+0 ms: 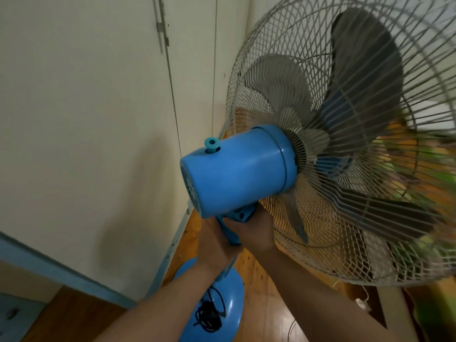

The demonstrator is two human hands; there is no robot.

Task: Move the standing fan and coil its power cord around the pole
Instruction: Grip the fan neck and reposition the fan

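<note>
A blue standing fan fills the view: its blue motor housing [237,169] points toward me, with a grey wire cage [357,144] and grey blades behind it. My left hand [214,245] grips the blue neck just under the motor. My right hand [256,230] holds the same neck from the right, beside the cage. Below, the round blue base [232,287] sits over the floor. A black power cord [209,314] lies bundled on the base. The pole is mostly hidden by my arms.
A cream wall or cupboard door [86,119] with a blue skirting stands close on the left. The floor [261,280] is brown wood. Colourful blurred items lie at the right behind the cage. A thin white string [362,299] hangs under the cage.
</note>
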